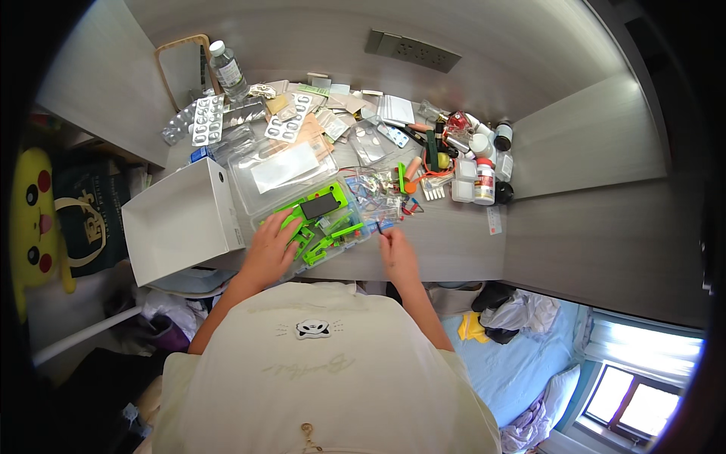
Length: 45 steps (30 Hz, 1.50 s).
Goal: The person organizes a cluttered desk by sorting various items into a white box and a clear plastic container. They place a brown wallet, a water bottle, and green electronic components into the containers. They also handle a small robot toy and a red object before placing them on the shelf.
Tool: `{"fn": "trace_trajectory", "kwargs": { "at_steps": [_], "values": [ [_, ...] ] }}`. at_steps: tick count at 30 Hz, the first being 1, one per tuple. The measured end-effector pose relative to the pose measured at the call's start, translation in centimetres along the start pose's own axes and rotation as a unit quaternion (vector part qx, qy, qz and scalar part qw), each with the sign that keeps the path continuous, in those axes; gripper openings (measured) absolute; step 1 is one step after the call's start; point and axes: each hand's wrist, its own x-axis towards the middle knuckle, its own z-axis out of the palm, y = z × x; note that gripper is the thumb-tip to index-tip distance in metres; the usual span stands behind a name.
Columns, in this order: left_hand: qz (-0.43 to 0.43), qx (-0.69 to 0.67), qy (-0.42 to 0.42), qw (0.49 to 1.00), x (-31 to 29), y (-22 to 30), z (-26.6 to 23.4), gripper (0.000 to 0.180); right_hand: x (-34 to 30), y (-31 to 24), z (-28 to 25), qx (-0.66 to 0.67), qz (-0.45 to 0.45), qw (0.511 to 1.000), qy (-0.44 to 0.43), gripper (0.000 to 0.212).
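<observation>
Bright green plastic parts (330, 240) are gathered in a clear plastic case (358, 241) on the counter (454, 250), just in front of the person; among them a dark rectangular panel (321, 206) is set on a green piece. The left hand (271, 246) is laid over the left side of these parts, its fingers slightly spread and bent; whether anything is gripped by them cannot be told. By the right hand (398, 253), just beside the case's right side, a small dark piece (380, 227) is pinched between the fingertips.

The case's clear lid (246, 187) is folded open beyond the parts, with a white sheet (284, 168) seen on it. To the left, a white open box (181, 223) is stood near the lid. To the right of the case, clear bags of small parts (376, 189) are spread. Farther back, blister packs (207, 121) and a clear bottle (228, 72) are seen, and at the right white containers (463, 181) are crowded together. Beyond the counter's near edge, a blue-covered bed (484, 371) is shown.
</observation>
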Motion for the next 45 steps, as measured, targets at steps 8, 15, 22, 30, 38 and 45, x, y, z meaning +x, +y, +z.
{"fn": "trace_trajectory", "kwargs": {
  "at_steps": [8, 15, 22, 30, 38, 45],
  "values": [
    [-0.006, -0.021, 0.02, 1.0, 1.3, 1.1, 1.0, 0.053, 1.5, -8.8, 5.4, -0.008, -0.219, 0.972, -0.08, 0.017],
    [-0.052, -0.014, 0.042, 0.998, -0.8, -0.6, 0.9, 0.054, 5.6, -2.9, 0.9, -0.06, -0.263, 0.943, 0.194, 0.025],
    [-0.037, 0.023, 0.01, 0.999, -1.1, -0.5, 1.0, 0.051, 11.8, 2.4, -2.3, -0.138, -0.091, 0.968, 0.187, 0.025],
    [-0.055, -0.007, 0.037, 0.998, -1.1, -1.1, 0.7, 0.049, 12.7, 6.0, -3.1, 0.21, 0.02, 0.969, 0.128, 0.02],
    [-0.071, -0.015, 0.067, 0.995, -2.9, -1.9, -0.3, 0.049, 7.2, -1.1, -1.7, 0.37, -0.044, 0.923, -0.097, 0.017],
    [-0.077, -0.027, 0.098, 0.992, -4.8, -1.7, -0.4, 0.057, 2.1, -8.2, 6.7, 0.08, -0.288, 0.921, -0.252, 0.013]
  ]
}}
